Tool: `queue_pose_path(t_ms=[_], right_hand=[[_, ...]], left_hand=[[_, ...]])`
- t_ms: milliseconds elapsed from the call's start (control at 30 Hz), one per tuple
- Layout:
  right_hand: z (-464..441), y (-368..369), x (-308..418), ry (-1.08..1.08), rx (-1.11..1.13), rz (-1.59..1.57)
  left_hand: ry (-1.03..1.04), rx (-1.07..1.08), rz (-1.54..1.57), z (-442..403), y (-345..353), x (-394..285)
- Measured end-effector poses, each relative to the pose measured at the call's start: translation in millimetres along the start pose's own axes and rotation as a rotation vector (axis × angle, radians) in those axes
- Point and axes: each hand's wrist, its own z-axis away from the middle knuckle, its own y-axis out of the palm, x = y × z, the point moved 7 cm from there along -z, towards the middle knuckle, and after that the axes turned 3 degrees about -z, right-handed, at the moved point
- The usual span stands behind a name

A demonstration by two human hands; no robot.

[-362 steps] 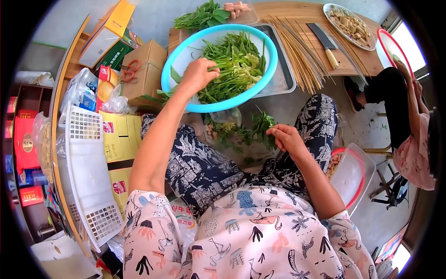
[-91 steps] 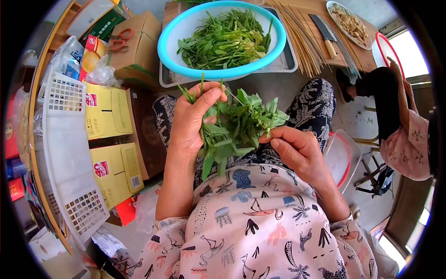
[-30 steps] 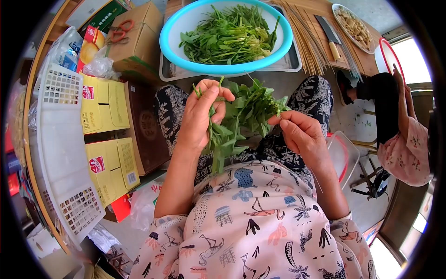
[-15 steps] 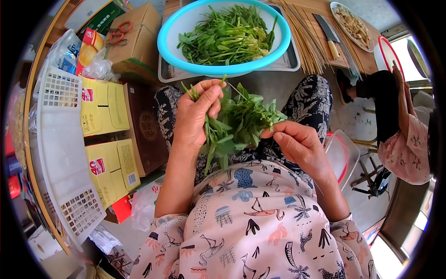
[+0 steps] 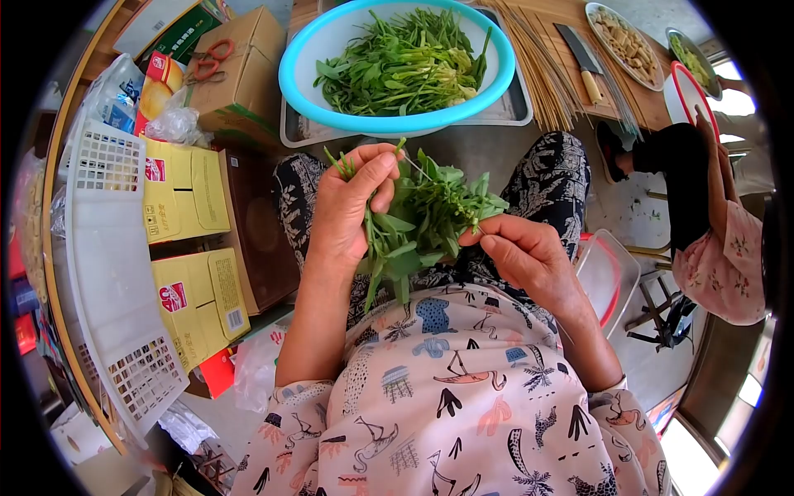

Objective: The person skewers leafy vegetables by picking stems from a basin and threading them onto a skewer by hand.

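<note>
Stems of a bunch of leafy greens (image 5: 430, 207) are gripped in my left hand (image 5: 351, 198), their cut ends poking out above the thumb. The leaves hang over my lap, between both hands. On the right, my right hand (image 5: 529, 256) pinches a thin skewer at the edge of the leaves; its lower end shows beside my wrist. Beyond my hands, a blue-rimmed basin (image 5: 294, 95) holds a heap of loose greens (image 5: 405, 66) and rests on a metal tray (image 5: 517, 107).
Skewers (image 5: 542, 74), a cleaver (image 5: 579, 58) and a plate of food pieces (image 5: 628, 45) lie on the wooden table. At right sits another person (image 5: 719, 269); a further hand holds a bowl (image 5: 693, 62). Boxes (image 5: 190, 186) and a white plastic basket (image 5: 116, 273) stand left.
Earlier my left hand was in the basin; now it holds the bunch over my lap. Over the last second both hands shifted slightly. A bowl of green pieces has appeared at the upper right.
</note>
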Motion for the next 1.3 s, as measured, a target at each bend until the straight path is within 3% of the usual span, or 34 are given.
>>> queue_pose_path(t_ms=[1300], right_hand=[[0.4, -1.3, -2.9, -0.029, 0.011, 0.037]], left_hand=[[-0.021, 0.039, -0.141, 3.7, -0.7, -4.1]])
